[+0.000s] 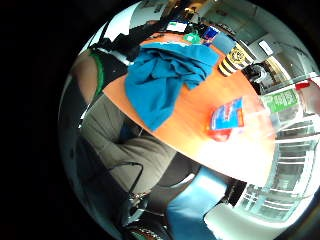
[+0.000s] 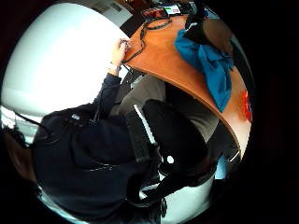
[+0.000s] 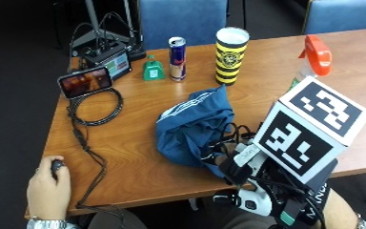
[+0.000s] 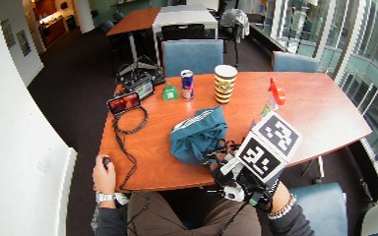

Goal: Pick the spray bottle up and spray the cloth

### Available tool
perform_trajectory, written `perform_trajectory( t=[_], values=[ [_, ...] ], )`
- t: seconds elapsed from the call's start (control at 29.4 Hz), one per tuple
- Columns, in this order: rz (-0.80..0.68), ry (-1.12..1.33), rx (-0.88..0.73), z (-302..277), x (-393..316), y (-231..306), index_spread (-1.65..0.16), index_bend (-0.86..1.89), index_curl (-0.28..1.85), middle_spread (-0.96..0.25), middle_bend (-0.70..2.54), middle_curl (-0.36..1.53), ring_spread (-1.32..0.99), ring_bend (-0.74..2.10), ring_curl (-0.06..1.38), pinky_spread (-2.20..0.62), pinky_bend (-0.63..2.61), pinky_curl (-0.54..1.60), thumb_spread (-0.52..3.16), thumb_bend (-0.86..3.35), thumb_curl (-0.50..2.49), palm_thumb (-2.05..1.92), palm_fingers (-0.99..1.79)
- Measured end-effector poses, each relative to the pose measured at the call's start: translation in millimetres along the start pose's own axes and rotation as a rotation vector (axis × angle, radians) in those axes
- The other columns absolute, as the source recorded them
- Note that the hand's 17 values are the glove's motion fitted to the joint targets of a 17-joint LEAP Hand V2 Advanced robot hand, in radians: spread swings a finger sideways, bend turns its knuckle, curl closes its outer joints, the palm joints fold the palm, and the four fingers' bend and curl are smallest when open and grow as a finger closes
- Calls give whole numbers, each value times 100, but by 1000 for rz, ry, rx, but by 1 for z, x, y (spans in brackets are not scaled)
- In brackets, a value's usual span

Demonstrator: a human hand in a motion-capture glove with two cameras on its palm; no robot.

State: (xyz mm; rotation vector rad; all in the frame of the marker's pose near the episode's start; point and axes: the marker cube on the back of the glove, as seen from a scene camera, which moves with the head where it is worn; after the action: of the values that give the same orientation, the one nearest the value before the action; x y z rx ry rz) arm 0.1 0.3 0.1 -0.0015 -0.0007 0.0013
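**Right hand low at the near table edge, bottle well beyond it**

Barely any of the gloved right hand (image 3: 249, 164) shows: it sits at the near edge of the table (image 3: 138, 167), mostly hidden under its rig. Cannot tell how its fingers are set, or whether they hold anything.

- Just beside the hand, toward the middle of the table: the blue cloth (image 3: 192, 126), crumpled in a heap, its near end reaching the table edge. Whether hand and cloth touch cannot be told.
- Beyond the hand, toward the far side: the spray bottle (image 3: 313, 59), clear body, orange-red head, standing upright, well apart from the hand.
- Farther across from the cloth: a yellow-and-black striped cup (image 3: 231, 56), a drink can (image 3: 178, 58) beside it, then a small green object (image 3: 151, 69).
- Far corner: a phone (image 3: 85, 81) propped on its side, screen lit, with a coiled black cable (image 3: 94, 112) trailing toward the near edge.
- Bare left hand (image 3: 48, 188) rests on the near corner, over a small dark object at the cable's end.
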Motion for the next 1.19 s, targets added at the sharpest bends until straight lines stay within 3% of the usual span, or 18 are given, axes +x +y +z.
perform_trajectory(
  t=[0.31, 0.75, 1.19],
  values=[
    [7, -9, 5, 1, -2, 2, -33, 23, 22, -8, 24, 17, -8, 36, 21, 15, 34, 19, 88, 17, 9, 30, 76],
    [38, 31, 97, -40, 26, -10, -37, 16, 27, -10, 20, 25, -10, 35, 26, 17, 28, 24, 116, 15, 16, 38, 81],
    [331, 255, 410, -106, 99, -46, -37, 12, 28, -14, 22, 32, -14, 40, 31, 11, 24, 27, 123, 17, 23, 54, 97]
  ],
)
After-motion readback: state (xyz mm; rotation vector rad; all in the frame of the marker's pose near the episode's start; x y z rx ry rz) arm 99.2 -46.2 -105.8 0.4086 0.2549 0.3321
